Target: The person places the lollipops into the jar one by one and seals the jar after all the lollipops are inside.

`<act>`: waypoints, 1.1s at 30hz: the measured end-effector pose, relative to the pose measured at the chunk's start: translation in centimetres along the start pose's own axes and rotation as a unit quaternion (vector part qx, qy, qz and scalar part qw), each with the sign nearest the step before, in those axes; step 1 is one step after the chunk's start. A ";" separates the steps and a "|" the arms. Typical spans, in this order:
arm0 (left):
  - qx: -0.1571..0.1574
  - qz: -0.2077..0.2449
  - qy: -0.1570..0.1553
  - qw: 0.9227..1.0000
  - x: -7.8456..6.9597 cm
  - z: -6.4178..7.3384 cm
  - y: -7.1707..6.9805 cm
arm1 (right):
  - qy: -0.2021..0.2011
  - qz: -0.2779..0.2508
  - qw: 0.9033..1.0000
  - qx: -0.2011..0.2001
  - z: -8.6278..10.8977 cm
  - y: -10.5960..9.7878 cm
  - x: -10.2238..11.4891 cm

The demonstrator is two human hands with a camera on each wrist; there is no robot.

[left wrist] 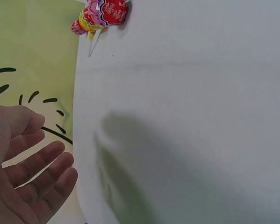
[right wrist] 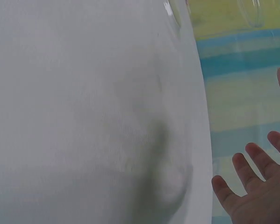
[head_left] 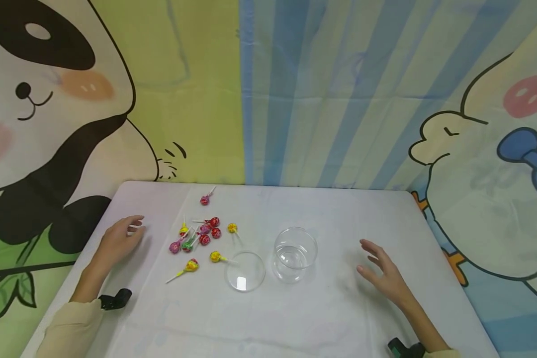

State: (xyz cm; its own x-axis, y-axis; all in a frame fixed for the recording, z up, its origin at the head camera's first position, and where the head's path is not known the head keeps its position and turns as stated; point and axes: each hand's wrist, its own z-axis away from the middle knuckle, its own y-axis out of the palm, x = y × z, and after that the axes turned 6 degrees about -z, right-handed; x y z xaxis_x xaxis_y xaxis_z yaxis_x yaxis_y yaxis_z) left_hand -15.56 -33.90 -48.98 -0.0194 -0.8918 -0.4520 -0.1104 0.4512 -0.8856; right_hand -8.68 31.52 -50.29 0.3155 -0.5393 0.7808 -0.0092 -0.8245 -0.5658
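Observation:
My left hand (head_left: 122, 239) hovers over the left side of the white table, fingers relaxed and holding nothing. To its right lie several wrapped lollipops in red, purple, green and yellow, among them a green lollipop (head_left: 187, 246) and a yellow-and-red lollipop (head_left: 191, 265). My right hand (head_left: 385, 273) is held over the right side with fingers spread and nothing in them. Between the hands stands a clear round jar (head_left: 296, 253), uncovered. Beside it a clear round lid (head_left: 246, 271) lies flat, and the stick of a yellow lollipop (head_left: 216, 256) reaches its edge.
The white table (head_left: 322, 318) meets a cartoon-printed curtain (head_left: 340, 99) along its far edge. One purple-red lollipop (head_left: 205, 200) lies apart near that edge. A black wrist strap device (head_left: 115, 300) sits on the left wrist, and another black device (head_left: 404, 348) on the right.

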 end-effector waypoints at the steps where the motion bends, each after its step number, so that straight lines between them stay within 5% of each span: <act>1: 0.006 -0.004 -0.002 1.000 -0.4 -0.4 0.3 | -0.002 -0.009 1.000 0.006 -0.2 0.4 0.2; 13: 0.068 -0.020 0.037 0.997 -4.3 -4.8 2.1 | -0.017 -0.028 0.998 0.054 -1.6 4.0 2.2; 25: 0.114 -0.049 0.036 0.992 -8.4 -10.9 2.7 | -0.019 -0.059 0.996 0.064 -2.3 6.7 3.0; 33: 0.110 -0.038 0.027 0.993 -10.7 -13.3 4.8 | -0.037 -0.062 0.995 0.067 -2.4 7.0 3.5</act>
State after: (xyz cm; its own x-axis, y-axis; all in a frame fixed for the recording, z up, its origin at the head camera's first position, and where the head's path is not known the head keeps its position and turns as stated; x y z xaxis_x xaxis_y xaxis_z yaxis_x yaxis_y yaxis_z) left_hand -29.06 -22.59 -47.01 -0.0724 -0.9214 -0.3818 0.1058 0.3736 -0.9215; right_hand -9.97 23.46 -50.91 0.3761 -0.4166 0.8277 0.1591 -0.8509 -0.5006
